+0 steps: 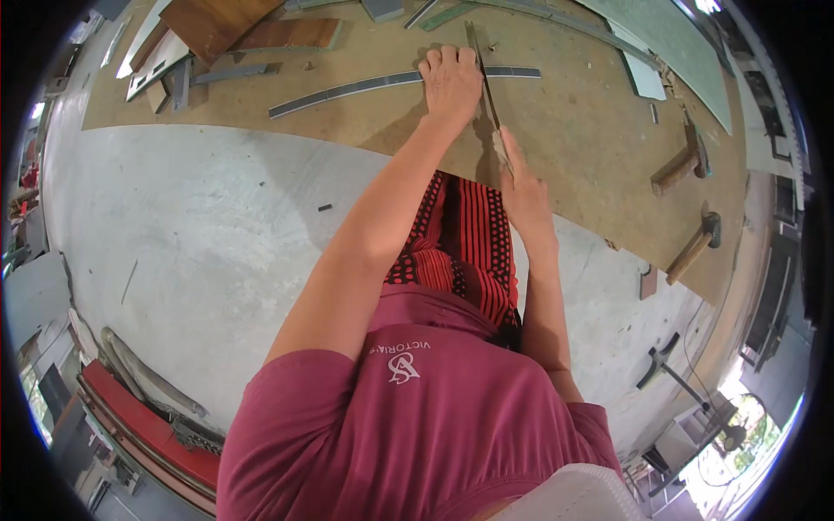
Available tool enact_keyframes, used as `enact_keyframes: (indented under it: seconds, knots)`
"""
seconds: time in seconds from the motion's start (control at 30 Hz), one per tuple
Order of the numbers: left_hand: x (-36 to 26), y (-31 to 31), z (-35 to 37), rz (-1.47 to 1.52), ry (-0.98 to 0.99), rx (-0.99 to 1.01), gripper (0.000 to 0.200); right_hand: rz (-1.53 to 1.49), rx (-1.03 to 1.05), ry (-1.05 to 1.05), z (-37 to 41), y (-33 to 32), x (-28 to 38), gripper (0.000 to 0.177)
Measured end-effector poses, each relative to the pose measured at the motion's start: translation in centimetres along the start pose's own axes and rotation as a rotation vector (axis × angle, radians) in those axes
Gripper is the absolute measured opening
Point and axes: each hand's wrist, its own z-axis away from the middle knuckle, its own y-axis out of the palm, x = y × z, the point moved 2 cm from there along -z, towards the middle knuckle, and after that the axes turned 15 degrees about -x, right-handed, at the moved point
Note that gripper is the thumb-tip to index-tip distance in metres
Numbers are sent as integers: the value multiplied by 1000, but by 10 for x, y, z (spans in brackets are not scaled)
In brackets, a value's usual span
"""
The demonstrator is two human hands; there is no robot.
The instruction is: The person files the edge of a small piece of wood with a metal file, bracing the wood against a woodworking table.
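Observation:
A long, narrow dark strip with light edges (347, 89) lies across the brown board (347, 130). My left hand (452, 82) presses on the strip with its fingers curled over it, right beside a thin saw blade (489, 91). The blade crosses the strip just to the right of that hand and points away from me. My right hand (523, 193) is wrapped round the saw's pale handle (500, 146), nearer to my body. The strip's right end sticks out beyond the blade. Whether the teeth have cut into the strip is too small to tell.
Two hammers (679, 169) (695, 247) lie at the board's right side. Brown wood pieces (291, 35) and metal strips (230, 74) are at the upper left. A pale green panel (678, 43) lies at the upper right. A red bench (148, 425) stands at lower left.

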Motion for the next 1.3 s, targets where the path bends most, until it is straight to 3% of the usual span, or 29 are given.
enact_keyframes:
  seconds: [0.1,0.17,0.3,0.4,0.47,0.57,0.7,0.77,0.8,0.87,0.9,0.97,1.1,1.2,1.27,1.3]
  knots:
    - [0,2,-1,-29,-10,42,15,-40,-42,-53,3,-4,2,62]
    - [0,3,-1,-33,-22,59,15,26,150,206,31,-16,2,60]
    - [2,4,4,-44,-2,69,15,-113,134,297,60,-23,2,58]
    - [-1,4,-1,-38,1,46,15,-28,150,204,38,-15,2,57]
    - [0,1,0,-41,-3,39,14,-5,-52,-20,15,-4,1,57]
    - [1,1,0,-23,-4,42,14,-46,-80,-61,-4,0,1,56]
    - [1,5,-1,-35,4,19,14,-74,-86,-53,34,-13,3,56]
    - [2,3,1,-30,5,32,14,25,260,403,52,-26,6,57]
    - [2,3,0,-53,12,38,13,25,263,417,57,-25,3,57]
    - [-1,3,1,-60,31,45,13,-105,121,209,57,-22,-1,57]
    - [-1,2,0,-37,23,30,13,-105,110,210,49,-14,-6,57]
    - [-2,0,-2,-19,17,4,13,-24,-115,-62,19,2,-8,55]
    - [-1,-2,0,-37,11,29,13,-30,-112,-93,-8,6,2,55]
    - [-1,3,-3,-27,13,13,13,32,-39,-10,22,-9,2,56]
    - [2,3,1,-34,11,19,13,6,160,250,48,-22,2,57]
    - [2,4,1,-43,9,29,13,8,170,260,54,-21,-1,57]
